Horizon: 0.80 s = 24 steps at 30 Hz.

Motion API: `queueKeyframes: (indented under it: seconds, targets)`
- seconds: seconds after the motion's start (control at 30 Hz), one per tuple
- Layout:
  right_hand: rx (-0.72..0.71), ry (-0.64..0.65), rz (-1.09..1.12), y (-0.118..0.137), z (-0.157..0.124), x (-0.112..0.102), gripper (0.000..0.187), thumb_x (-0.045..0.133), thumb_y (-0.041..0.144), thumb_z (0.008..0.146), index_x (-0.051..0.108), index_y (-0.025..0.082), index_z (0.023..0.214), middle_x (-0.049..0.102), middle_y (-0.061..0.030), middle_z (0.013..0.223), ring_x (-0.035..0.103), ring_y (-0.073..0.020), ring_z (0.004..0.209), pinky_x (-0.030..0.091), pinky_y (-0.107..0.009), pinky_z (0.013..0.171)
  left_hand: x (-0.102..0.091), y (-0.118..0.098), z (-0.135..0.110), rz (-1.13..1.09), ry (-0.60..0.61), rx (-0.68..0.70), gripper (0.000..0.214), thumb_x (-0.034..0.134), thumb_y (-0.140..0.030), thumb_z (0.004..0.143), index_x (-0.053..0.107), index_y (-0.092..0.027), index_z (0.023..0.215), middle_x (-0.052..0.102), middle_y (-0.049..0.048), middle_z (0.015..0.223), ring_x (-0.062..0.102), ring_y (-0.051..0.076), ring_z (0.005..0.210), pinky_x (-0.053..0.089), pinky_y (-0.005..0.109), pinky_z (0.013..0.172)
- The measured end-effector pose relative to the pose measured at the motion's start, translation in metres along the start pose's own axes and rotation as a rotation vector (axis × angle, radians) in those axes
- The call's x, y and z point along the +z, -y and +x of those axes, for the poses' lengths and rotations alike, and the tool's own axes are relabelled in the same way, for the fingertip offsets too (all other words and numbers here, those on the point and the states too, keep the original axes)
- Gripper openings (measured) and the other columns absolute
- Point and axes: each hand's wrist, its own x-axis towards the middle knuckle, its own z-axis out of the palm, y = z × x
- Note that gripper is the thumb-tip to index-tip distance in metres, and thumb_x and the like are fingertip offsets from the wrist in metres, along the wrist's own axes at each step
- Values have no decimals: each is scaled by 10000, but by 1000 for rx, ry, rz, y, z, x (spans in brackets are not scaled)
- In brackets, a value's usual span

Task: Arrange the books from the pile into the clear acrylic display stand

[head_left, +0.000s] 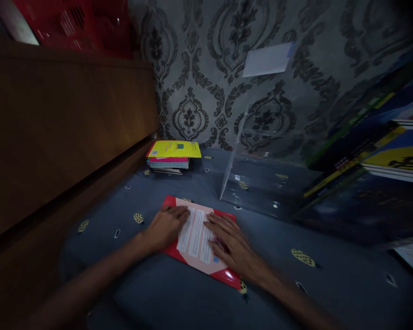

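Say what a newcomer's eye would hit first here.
Probably the red-and-pink booklet, lying on the dark blue patterned cloth with the left hand and right hand resting on it. Next, likely the bright yellow book topping a stack farther back, then the red basket at the upper left.

The person's left hand (167, 228) and right hand (234, 247) are both bare, and so are the wrists and the forearms, as much of them as I can see. The left forearm (101, 277) is slim and tapers a little toward the wrist; the right forearm (284, 293) is slender too. On the right hand the fingers (225, 228) look long and thin, and its back is narrow. The light is dim and both arms blur toward the elbows, so I can't make out the nails or any fine marks.
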Motion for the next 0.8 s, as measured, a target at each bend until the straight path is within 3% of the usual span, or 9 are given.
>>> queueKeyframes:
  seconds: [0.13,0.23,0.37,0.47,0.6,0.8]
  targets:
    - [6,36,-2,0,-1,-5,439,484,315,948,546,206,1369,516,-147,1459,460,-294,1367,368,-566,1121,-3,26,6,7,53,-182,336,389,-118,977,605,-172,1229,662,121,1254,665,225,1064,532,355,892]
    - [22,92,-27,11,13,-10,446,514,289,930,548,188,1363,530,-156,1443,464,-296,1362,334,-569,1142,1,26,7,27,41,-188,304,411,-122,968,626,-171,1177,682,107,1171,651,225,1056,517,355,918]
    - [27,277,-50,35,43,-8,536,570,325,923,488,112,1408,480,-190,1478,400,-299,1406,250,-543,1192,14,23,4,38,-39,-188,330,418,-114,956,613,-183,1213,627,120,1289,607,246,1152,500,388,970]
    - [18,286,-46,43,56,-2,584,519,342,960,410,46,1452,415,-208,1519,311,-285,1455,199,-500,1219,21,26,2,16,-63,-203,373,395,-125,961,593,-191,1270,598,121,1350,591,258,1201,506,406,979]
    - [72,240,-51,36,48,-8,557,503,377,970,443,76,1436,431,-195,1511,326,-271,1450,143,-513,1229,22,29,3,42,-48,-208,391,376,-140,963,595,-190,1284,596,124,1364,591,279,1217,508,432,978]
    - [206,208,-134,9,10,-38,532,499,378,961,475,118,1425,474,-185,1480,413,-295,1400,168,-593,1195,21,27,3,87,-50,-200,393,349,-160,969,611,-178,1262,599,131,1364,607,289,1195,510,444,954]
